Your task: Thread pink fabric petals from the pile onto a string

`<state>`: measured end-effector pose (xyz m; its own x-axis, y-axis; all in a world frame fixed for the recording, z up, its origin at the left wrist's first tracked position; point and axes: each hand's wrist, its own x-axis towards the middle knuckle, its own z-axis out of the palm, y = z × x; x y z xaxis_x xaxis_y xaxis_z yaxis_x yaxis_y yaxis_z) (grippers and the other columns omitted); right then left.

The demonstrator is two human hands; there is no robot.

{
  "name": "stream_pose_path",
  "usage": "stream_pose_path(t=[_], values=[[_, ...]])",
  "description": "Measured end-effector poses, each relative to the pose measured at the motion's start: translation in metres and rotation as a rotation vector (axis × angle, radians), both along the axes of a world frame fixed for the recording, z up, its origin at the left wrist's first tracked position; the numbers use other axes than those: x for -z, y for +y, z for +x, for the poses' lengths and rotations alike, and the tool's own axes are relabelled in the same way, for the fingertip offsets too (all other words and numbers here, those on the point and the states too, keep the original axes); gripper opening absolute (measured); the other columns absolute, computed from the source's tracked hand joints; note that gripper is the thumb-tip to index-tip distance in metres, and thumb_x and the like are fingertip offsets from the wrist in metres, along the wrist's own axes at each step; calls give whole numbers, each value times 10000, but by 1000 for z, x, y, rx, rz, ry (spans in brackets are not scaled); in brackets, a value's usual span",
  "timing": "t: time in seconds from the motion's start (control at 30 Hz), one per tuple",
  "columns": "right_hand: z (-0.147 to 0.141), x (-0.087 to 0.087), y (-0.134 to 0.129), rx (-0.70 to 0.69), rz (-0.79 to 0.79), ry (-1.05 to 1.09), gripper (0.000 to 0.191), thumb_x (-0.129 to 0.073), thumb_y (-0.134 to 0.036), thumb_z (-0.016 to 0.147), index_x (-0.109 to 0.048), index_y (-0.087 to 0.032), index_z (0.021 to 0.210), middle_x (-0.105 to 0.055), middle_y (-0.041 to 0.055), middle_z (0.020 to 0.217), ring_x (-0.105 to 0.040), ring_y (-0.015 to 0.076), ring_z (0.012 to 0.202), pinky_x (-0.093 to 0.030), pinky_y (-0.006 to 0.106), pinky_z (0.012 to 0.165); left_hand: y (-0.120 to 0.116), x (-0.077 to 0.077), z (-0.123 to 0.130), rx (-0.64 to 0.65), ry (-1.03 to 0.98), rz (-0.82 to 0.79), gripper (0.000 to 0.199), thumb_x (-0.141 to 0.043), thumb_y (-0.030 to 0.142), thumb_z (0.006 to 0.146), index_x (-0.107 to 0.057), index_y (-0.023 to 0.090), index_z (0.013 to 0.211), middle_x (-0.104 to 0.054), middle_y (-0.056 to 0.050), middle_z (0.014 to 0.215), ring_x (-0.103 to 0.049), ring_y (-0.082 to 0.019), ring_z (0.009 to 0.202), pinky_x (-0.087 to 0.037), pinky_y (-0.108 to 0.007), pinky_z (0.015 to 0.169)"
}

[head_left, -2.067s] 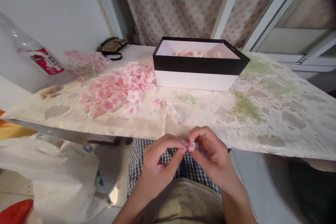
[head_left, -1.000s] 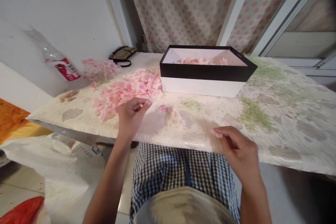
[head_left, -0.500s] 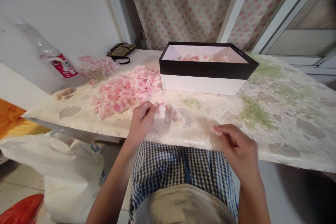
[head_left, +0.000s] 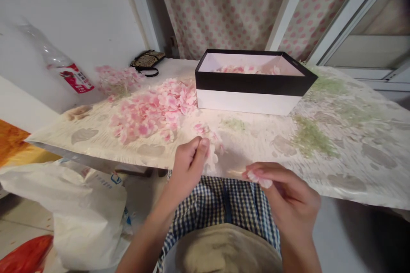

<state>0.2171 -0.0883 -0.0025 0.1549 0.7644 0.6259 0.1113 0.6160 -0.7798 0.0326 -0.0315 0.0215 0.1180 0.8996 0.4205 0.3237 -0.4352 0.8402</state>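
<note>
Near the table's front edge, my left hand [head_left: 189,164] is closed, with white-pink petals [head_left: 211,158] pinched at its thumb and showing just to the right. My right hand [head_left: 285,192] pinches a small pale pink blossom [head_left: 260,178] between thumb and fingers. The two hands are apart. A few loose pink petals [head_left: 201,128] lie beyond my left hand. Behind and to the left spreads a large heap of pink blossoms [head_left: 150,113]. A black-and-white open box [head_left: 246,100] stands farther back, with pink blossoms [head_left: 240,69] inside.
Green sprigs [head_left: 312,138] lie on the right of the patterned table [head_left: 150,150]. A plastic bottle with a red label [head_left: 76,78], another pink cluster [head_left: 118,79] and a small patterned pouch [head_left: 147,59] are at the back left. A white bag [head_left: 83,209] stands below left.
My left hand has moved right and nearer to me with its petals. My right hand has moved left and nearer too, still pinching its blossom. The gap between them is smaller.
</note>
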Motion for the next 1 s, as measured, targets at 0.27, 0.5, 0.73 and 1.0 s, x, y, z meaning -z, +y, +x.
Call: stream_pose_path(t=[0.27,0.5,0.73,1.0], values=[[-23,-11,4,-258,109,-140,406,-489,80,850,-688,-212,1047,-702,27,1012,-673,158,930,-577,307,805,-8,2,21,69,-17,-17,428,-383,286,999,-379,187,583,-382,57,481,-369,-77,436,-299,-214,443],[27,-2,18,317,-130,-178,176,-620,-134,873,-722,-270,918,-728,-12,906,-687,177,850,-564,313,774,2,7,20,-185,-43,38,357,-378,303,1007,-420,196,669,-413,48,558,-407,-97,500,-339,-236,507],[52,-3,21,280,-253,-77,128,-728,-268,816,-702,-242,939,-722,26,828,-682,199,751,-555,341,710,-7,3,29,173,26,316,214,-492,40,910,-606,200,997,-631,-24,898,-605,-127,833,-482,-253,734],[18,-23,9,-497,-330,166,117,-803,-195,761,-703,-243,728,-670,20,1062,-634,195,1030,-561,344,850,-15,3,28,289,2,452,370,-541,-56,842,-696,238,1005,-559,-56,1118,-564,-163,1057,-491,-284,837]])
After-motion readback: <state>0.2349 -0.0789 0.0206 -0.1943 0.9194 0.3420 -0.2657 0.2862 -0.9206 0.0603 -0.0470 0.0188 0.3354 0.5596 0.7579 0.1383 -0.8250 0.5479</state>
